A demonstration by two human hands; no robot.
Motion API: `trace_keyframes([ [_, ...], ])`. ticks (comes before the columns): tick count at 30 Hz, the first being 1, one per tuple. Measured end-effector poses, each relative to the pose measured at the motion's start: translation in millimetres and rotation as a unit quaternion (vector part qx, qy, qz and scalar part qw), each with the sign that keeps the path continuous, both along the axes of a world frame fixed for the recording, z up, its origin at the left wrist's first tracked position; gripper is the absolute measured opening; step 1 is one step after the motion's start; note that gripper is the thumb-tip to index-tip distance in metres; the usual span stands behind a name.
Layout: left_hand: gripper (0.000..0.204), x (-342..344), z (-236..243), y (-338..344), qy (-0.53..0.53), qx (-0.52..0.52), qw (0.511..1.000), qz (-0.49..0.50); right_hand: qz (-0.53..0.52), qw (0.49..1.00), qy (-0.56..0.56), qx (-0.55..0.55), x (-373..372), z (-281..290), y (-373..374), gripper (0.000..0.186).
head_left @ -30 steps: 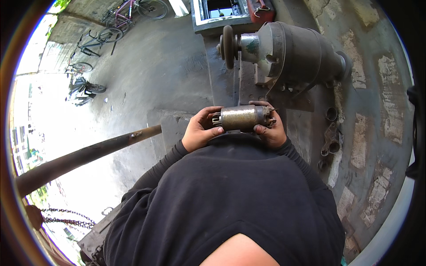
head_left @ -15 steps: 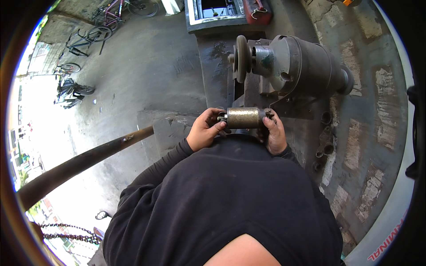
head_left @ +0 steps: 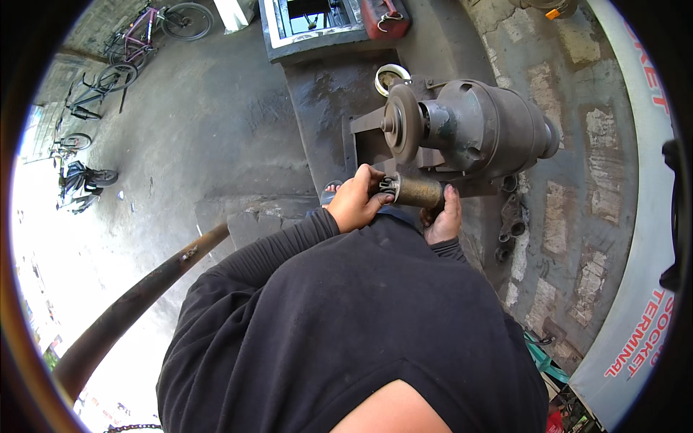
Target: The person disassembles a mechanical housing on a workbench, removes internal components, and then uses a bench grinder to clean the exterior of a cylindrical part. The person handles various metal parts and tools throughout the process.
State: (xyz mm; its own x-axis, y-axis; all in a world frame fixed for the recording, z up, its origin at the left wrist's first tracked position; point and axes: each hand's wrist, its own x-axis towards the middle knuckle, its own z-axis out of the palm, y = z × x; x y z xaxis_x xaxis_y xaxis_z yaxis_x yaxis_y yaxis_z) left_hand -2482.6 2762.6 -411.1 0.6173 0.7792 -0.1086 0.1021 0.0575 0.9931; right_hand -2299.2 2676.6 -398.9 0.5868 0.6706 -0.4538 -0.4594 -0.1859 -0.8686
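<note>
Metal tube (head_left: 420, 193), dull gold and grey, lying on its side in front of the belly, with small, dark, pointy bits at the left end. Held between two bare hands. Left hand (head_left: 355, 200) wrapped on the left end, with the thumb low and the fingers over the top. Right hand (head_left: 445, 219) on the dark right end, with the thumb pointing up against it. Both hands clamped on the tube, one at each end, apart from each other. Cannot see all the right hand's fingers, partly hidden behind the tube.

Just past the tube, a big grey motor (head_left: 502, 119) with a round grinding wheel (head_left: 406, 130) on its left side. Cannot tell if touching the tube or only near. Behind the wheel, a round pot (head_left: 380, 78) with a white rim. Farther up, a red bag (head_left: 386, 22) beside a grey box with a white frame (head_left: 314, 36).

To the right of the hands, dark metal rings (head_left: 511, 227) on the ground. To the left, a long brown pole (head_left: 151, 299). Far off at the upper left, a purple bike (head_left: 136, 42) and a dark motorbike (head_left: 88, 179).
</note>
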Motion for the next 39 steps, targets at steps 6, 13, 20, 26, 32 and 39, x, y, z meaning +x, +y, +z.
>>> trace_keyframes([
  [6,0.039,1,1,9,0.019,-0.011,1.0,0.014,0.011,0.999,-0.03,-0.006,7,-10,14,0.031],
  [13,0.039,-1,8,5,0.053,0.009,0.998,0.042,0.027,0.999,-0.034,0.017,12,-16,22,0.031],
  [20,0.037,-29,-11,-4,0.018,0.012,0.995,0.094,0.178,0.978,-0.069,0.086,8,-22,23,0.032],
  [26,0.037,-22,0,5,0.033,0.057,0.997,0.049,0.14,0.984,-0.065,0.089,12,-24,19,0.035],
  [32,0.037,-1,3,11,0.052,-0.012,0.998,0.021,0.019,1.0,-0.009,0.023,15,-31,17,0.035],
  [39,0.034,-40,-3,5,0.067,-0.007,0.994,0.089,0.194,0.978,-0.042,0.065,1,-35,26,0.028],
])
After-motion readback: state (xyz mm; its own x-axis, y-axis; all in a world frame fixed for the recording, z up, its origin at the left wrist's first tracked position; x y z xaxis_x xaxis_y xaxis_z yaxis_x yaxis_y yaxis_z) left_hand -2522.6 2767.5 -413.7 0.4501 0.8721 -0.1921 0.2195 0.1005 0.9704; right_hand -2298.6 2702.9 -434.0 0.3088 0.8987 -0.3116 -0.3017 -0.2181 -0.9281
